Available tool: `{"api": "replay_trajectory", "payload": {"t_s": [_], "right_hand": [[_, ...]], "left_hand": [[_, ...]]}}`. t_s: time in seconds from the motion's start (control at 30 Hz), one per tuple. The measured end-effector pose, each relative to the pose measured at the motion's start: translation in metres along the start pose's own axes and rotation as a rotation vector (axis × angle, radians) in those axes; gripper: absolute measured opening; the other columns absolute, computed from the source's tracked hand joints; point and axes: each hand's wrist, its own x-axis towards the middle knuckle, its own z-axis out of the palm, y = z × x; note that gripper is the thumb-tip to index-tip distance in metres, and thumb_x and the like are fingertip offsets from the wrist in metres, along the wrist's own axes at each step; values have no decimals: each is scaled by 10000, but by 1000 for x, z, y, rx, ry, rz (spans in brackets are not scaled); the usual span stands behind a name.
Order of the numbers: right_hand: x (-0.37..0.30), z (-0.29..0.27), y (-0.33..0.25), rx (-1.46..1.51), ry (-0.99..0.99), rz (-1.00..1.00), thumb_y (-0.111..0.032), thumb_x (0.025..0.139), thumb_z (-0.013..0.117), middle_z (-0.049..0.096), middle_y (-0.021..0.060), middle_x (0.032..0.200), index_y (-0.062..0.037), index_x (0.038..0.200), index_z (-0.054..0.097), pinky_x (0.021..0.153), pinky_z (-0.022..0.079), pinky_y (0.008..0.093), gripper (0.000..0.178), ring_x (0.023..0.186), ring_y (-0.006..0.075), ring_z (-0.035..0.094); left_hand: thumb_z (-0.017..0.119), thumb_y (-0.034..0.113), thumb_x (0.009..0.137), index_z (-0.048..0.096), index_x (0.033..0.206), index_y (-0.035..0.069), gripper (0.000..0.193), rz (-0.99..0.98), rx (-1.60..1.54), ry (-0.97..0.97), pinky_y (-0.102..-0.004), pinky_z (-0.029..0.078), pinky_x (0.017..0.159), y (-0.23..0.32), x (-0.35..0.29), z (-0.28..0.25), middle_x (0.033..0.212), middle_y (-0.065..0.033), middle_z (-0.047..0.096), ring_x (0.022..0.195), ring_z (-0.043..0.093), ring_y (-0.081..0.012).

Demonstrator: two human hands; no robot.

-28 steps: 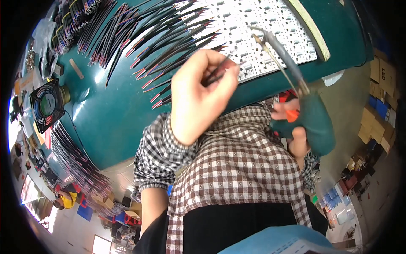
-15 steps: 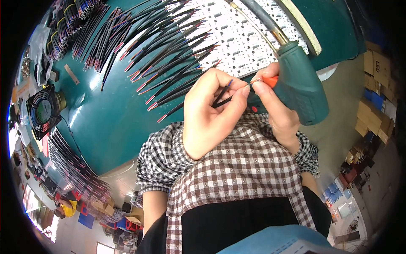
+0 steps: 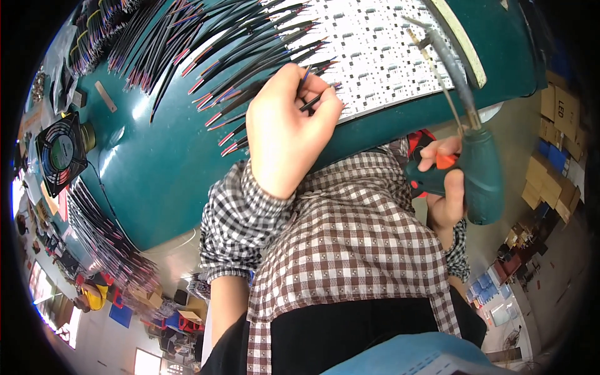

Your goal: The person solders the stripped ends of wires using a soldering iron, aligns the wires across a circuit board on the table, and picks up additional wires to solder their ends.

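Observation:
My left hand [image 3: 284, 128] is closed, thumb against fingers, on a thin black cable [image 3: 308, 105] with a blue wire tip standing up beside the fingers. It hovers at the near left corner of a white circuit board panel [image 3: 369, 59] dotted with small black marks. At the right, beyond the table's near edge, my right hand [image 3: 449, 200] grips a dark green soldering gun [image 3: 485, 184] with an orange-red trigger. Its metal tip and thin solder feed tube point up over the panel's right side. Several black cables with red and blue ends [image 3: 228, 94] lie along the panel's left edge.
Bundles of cables [image 3: 103, 31] lie at the far left of the green table [image 3: 181, 187]. A small black fan [image 3: 62, 150] stands at the left edge, above more cables [image 3: 112, 240]. A pale curved strip [image 3: 462, 40] borders the panel. Cardboard boxes [image 3: 556, 119] stand at the right.
My hands have come apart from the wire end they both held. The right hand has carried the soldering gun right and nearer; the left has moved left and farther with the cable.

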Motion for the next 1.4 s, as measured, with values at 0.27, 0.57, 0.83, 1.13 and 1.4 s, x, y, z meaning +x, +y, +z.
{"api": "replay_trajectory", "payload": {"t_s": [0.27,0.57,0.83,1.13,1.4], "right_hand": [[-25,-4,-7,-56,-26,163,-373,874,654,565,206,1170,66,1208,508,877,537,375,570,1049,276,599],[-37,-8,1,-64,-89,246,-298,910,603,560,179,1098,73,1147,533,798,571,361,445,1045,280,567],[-37,-16,12,-242,-138,99,-206,786,799,695,135,912,123,1272,475,773,581,321,670,858,207,684],[-38,-9,12,-149,-51,178,-182,769,806,705,110,891,111,1257,501,781,558,302,646,830,174,689],[-45,-22,14,-355,-136,168,-232,766,818,695,128,954,104,1275,488,806,568,305,693,904,191,690]], "left_hand": [[665,95,719,551,718,11,142,44,101,39,-355,491,572,0,2,14,675,-99,623,608,619,-248],[655,37,752,573,761,-36,110,26,174,21,-231,479,609,4,2,15,686,-52,645,610,561,-81],[657,31,754,571,758,-35,109,36,170,28,-227,470,589,3,1,16,683,-51,643,608,555,-72],[654,29,750,570,749,-33,105,21,180,23,-223,464,582,5,1,17,675,-50,638,592,540,-70],[650,32,743,568,747,-31,103,24,172,21,-225,462,583,6,2,16,671,-50,635,591,538,-73]]}}
